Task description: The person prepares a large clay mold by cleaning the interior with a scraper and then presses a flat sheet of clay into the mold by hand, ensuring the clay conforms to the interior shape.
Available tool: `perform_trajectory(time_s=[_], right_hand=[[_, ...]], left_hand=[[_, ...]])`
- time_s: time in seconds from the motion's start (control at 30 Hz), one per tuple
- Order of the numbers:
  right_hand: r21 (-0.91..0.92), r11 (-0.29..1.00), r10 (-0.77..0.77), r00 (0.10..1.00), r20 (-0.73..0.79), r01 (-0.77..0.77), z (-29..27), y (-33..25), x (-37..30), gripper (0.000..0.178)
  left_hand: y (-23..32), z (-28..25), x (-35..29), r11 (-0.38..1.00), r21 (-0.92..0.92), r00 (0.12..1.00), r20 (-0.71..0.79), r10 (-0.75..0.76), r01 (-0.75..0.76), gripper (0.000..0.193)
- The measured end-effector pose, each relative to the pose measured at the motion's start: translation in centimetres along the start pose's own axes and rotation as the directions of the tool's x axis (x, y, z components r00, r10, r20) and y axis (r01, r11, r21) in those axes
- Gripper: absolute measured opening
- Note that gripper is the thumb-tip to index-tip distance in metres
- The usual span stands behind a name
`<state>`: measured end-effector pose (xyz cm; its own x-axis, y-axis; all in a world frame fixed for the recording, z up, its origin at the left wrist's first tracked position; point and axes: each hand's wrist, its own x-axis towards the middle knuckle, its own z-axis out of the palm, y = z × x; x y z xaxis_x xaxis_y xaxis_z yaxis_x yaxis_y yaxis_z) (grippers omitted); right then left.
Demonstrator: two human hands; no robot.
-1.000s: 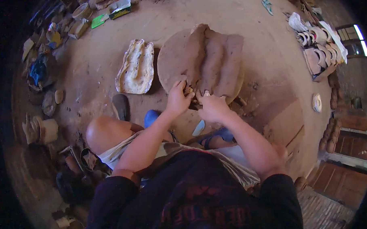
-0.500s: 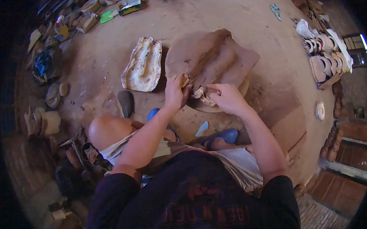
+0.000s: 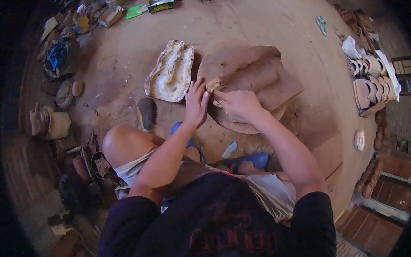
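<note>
A brown clay sheet (image 3: 253,77) lies draped in ridges over a pale, rough-edged mould, whose rim (image 3: 212,85) shows at the near left. Under them is a round board (image 3: 239,127) on the ground. My left hand (image 3: 196,104) rests against the mould's left edge, fingers stretched out, thumb side toward the clay. My right hand (image 3: 242,107) is closed at the near edge of the clay, its fingers bent and pressing there; the fingertips are partly hidden. Left of the clay lies a second, cream-coloured hollow mould (image 3: 169,73), with nothing in its trough.
A dark, paddle-like tool (image 3: 147,113) lies by my left knee. A pale bluish flat scrap (image 3: 230,149) sits between my blue sandals (image 3: 254,161). Curved clay pieces (image 3: 374,86) are stacked at the right. Stones, pots and boxes (image 3: 111,16) line the left side.
My right hand has moved left along the near edge, close to my left hand, and its pointing finger has come down. My left fingers have straightened. The whole view has shifted slightly.
</note>
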<state>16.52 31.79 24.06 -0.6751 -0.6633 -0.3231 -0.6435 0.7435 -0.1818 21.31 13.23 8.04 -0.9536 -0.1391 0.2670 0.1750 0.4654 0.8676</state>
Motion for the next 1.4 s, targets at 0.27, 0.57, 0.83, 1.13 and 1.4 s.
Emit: perform_trajectory(time_s=[0.27, 0.57, 0.83, 1.13, 1.4], right_hand=[[-0.07, 0.996, 0.072, 0.989, 0.127, -0.063, -0.9, -0.4, 2.6, 0.046], [0.108, 0.993, 0.028, 0.994, 0.101, -0.039, -1.7, 1.4, 4.2, 0.032], [0.939, 0.251, 0.453, 0.886, 0.1, -0.234, -4.9, 2.9, -5.1, 0.03], [0.888, 0.41, 0.608, 0.788, -0.097, -0.207, -0.5, 5.4, -11.8, 0.024], [0.954, 0.234, 0.655, 0.755, -0.012, -0.188, 3.1, 4.0, -13.3, 0.023]], left_hand=[[1.3, 0.6, 1.2, 0.997, -0.061, 0.999, 0.03, -0.034, 0.036, 0.05], [0.6, 0.9, 1.3, 0.992, -0.069, 0.992, 0.081, -0.098, 0.103, 0.05], [0.8, 0.9, 2.6, 0.934, -0.339, 0.994, 0.036, -0.104, 0.11, 0.052], [0.9, 1.1, 6.3, 0.946, -0.224, 0.971, 0.093, -0.22, 0.235, 0.061], [0.9, 1.4, 4.1, 0.905, -0.26, 0.942, 0.08, -0.327, 0.336, 0.068]])
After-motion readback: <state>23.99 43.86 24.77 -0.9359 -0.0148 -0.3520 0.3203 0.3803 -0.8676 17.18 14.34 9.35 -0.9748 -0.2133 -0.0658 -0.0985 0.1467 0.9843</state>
